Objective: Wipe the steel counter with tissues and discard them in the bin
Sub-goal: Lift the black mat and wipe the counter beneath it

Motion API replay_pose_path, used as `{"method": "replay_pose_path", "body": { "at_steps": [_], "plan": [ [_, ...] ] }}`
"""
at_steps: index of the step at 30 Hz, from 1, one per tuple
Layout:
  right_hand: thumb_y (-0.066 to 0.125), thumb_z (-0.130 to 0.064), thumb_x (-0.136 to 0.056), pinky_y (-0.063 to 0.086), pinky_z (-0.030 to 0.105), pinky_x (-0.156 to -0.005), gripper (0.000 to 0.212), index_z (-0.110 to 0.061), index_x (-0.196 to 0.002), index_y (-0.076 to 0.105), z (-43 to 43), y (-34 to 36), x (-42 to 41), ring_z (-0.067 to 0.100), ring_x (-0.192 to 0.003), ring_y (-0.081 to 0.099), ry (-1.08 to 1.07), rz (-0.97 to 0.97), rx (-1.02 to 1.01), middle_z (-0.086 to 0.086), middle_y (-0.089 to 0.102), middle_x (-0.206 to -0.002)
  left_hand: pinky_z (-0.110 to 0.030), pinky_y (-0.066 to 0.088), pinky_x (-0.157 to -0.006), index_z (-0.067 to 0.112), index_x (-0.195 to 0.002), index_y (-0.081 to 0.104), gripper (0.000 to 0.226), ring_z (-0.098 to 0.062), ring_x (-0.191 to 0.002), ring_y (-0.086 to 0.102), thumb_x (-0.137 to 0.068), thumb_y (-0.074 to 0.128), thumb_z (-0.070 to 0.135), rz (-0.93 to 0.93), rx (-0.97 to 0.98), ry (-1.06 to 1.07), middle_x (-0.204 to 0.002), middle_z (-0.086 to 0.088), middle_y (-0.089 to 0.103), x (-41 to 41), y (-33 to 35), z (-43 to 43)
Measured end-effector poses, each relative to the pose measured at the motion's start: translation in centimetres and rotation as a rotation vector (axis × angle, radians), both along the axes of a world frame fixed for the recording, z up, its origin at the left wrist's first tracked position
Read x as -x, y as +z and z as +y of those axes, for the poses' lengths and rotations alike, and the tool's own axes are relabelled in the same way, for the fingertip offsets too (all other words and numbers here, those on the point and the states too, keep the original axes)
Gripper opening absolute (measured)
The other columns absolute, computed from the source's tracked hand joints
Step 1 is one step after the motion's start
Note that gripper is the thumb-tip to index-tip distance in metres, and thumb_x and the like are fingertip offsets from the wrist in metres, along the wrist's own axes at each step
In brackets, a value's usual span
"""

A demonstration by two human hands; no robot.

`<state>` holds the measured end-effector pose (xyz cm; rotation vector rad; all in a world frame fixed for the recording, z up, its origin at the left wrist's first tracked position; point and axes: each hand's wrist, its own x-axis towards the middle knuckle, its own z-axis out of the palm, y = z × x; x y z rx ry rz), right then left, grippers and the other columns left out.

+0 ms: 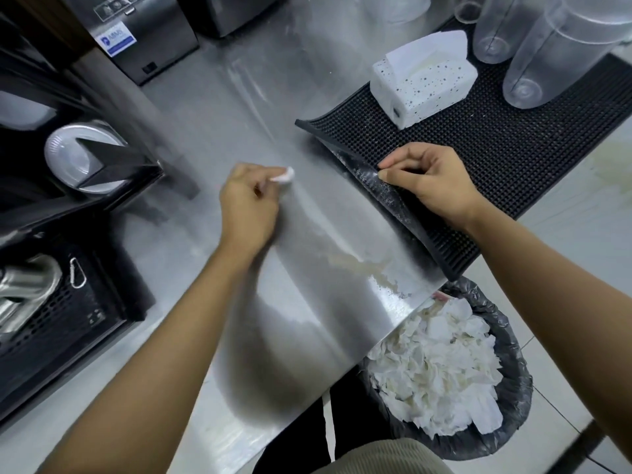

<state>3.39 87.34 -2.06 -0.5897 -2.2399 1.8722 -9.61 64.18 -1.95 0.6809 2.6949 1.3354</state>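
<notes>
Left hand (248,206) curls its fingers around a crumpled white tissue (285,175) and holds it against the steel counter (307,319), just left of the black rubber mat (513,165); motion blur hides the exact finger positions. Right hand (434,183) pinches the mat's left edge between thumb and fingers, holding that edge raised off the counter. A bin (513,364), lined with a black bag and filled with used tissues, stands below the mat's near corner.

A small crumpled white tissue wad (284,175) sits pinched in the left hand (248,206), against the brushed steel table (307,319). Below the right hand (434,183), a black-bagged round bin (513,381) holds heaped white tissues.
</notes>
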Motion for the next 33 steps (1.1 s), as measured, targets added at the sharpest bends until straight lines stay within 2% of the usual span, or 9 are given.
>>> {"method": "replay_pose_path", "body": {
  "at_steps": [4, 9, 13, 17, 19, 22, 25, 29, 33],
  "plan": [
    [0.074, -0.006, -0.084, 0.052, 0.018, -0.080, 0.009, -0.005, -0.093, 0.070, -0.8, 0.3, 0.3, 0.011, -0.077, 0.067, 0.048, -0.007, -0.037, 0.007, 0.074, -0.084, -0.002, 0.036, -0.078, 0.020, -0.095, 0.074, 0.034, -0.002, -0.083, 0.058, -0.084, 0.052, -0.003, 0.023, 0.081, 0.051, -0.099, -0.003, 0.064, 2.0, -1.4, 0.1],
    [0.074, -0.006, -0.084, 0.050, 0.014, -0.076, 0.011, -0.005, -0.094, 0.071, -1.1, 0.5, 0.4, 0.007, -0.072, 0.065, 0.048, -0.017, -0.054, 0.007, 0.073, -0.080, -0.005, 0.038, -0.078, 0.012, -0.094, 0.075, 0.035, -0.002, -0.078, 0.052, -0.078, 0.053, -0.010, 0.063, 0.036, -0.049, -0.090, 0.000, 0.058, -3.7, -1.8, 0.7],
    [0.070, 0.000, -0.084, 0.051, 0.017, -0.074, 0.018, -0.012, -0.097, 0.070, -0.4, 0.8, 0.4, 0.008, -0.071, 0.063, -0.079, -0.011, 0.104, 0.000, 0.072, -0.075, -0.006, 0.038, -0.068, 0.013, -0.097, 0.075, 0.034, -0.002, -0.071, 0.054, -0.084, 0.053, -0.010, -0.161, 0.001, -0.240, -0.092, -0.001, 0.060, -8.5, -0.8, 0.6],
    [0.065, 0.004, -0.084, 0.051, 0.017, -0.060, 0.023, -0.011, -0.102, 0.069, 0.8, 1.1, -0.3, 0.007, -0.060, 0.059, -0.268, 0.054, 0.353, -0.002, 0.069, -0.069, -0.020, 0.050, -0.080, 0.018, -0.092, 0.077, 0.016, -0.007, -0.082, 0.063, -0.086, 0.067, 0.008, -0.166, -0.161, 0.031, -0.093, -0.001, 0.069, -3.4, -0.6, 1.0],
    [0.062, 0.006, -0.084, 0.052, 0.019, -0.059, 0.024, -0.008, -0.103, 0.068, 0.8, 1.1, -0.3, 0.009, -0.060, 0.059, -0.307, 0.076, 0.430, 0.000, 0.068, -0.071, -0.019, 0.050, -0.083, 0.019, -0.091, 0.077, 0.013, -0.008, -0.086, 0.065, -0.085, 0.068, 0.014, -0.100, -0.127, 0.074, -0.092, 0.002, 0.072, 1.2, -1.0, 2.1],
    [0.057, 0.008, -0.086, 0.053, 0.020, -0.057, 0.024, -0.009, -0.099, 0.068, 0.4, 1.7, -0.2, 0.008, -0.060, 0.063, -0.372, 0.095, 0.502, -0.001, 0.072, -0.072, -0.004, 0.039, -0.074, 0.016, -0.094, 0.077, 0.017, -0.011, -0.086, 0.062, -0.084, 0.063, 0.014, -0.018, -0.025, 0.008, -0.092, 0.000, 0.071, 6.3, -1.1, 5.4],
    [0.054, 0.010, -0.087, 0.051, 0.016, -0.056, 0.024, -0.008, -0.097, 0.066, 0.5, 2.0, -0.2, 0.004, -0.059, 0.063, -0.402, 0.100, 0.488, -0.005, 0.073, -0.072, 0.001, 0.033, -0.069, 0.014, -0.096, 0.075, 0.027, -0.011, -0.084, 0.057, -0.084, 0.054, 0.005, -0.010, 0.056, -0.095, -0.094, -0.002, 0.065, 9.0, -0.8, 9.2],
    [0.055, 0.012, -0.085, 0.051, 0.014, -0.060, 0.025, -0.007, -0.095, 0.067, 0.6, 1.7, -0.2, 0.003, -0.063, 0.063, -0.396, 0.094, 0.433, -0.005, 0.073, -0.074, -0.008, 0.029, -0.061, 0.011, -0.092, 0.074, 0.026, -0.013, -0.078, 0.049, -0.084, 0.052, -0.001, 0.035, 0.167, -0.241, -0.088, -0.002, 0.055, 9.5, -1.3, 12.0],
    [0.056, 0.012, -0.083, 0.052, 0.016, -0.063, 0.024, -0.006, -0.094, 0.068, 0.7, 1.3, 0.0, 0.006, -0.067, 0.064, -0.405, 0.103, 0.441, 0.000, 0.073, -0.082, -0.016, 0.033, -0.061, 0.011, -0.092, 0.075, 0.025, -0.014, -0.074, 0.052, -0.083, 0.055, 0.000, 0.038, 0.128, -0.297, -0.087, -0.004, 0.059, 7.8, -2.0, 10.7]
  ]
}}
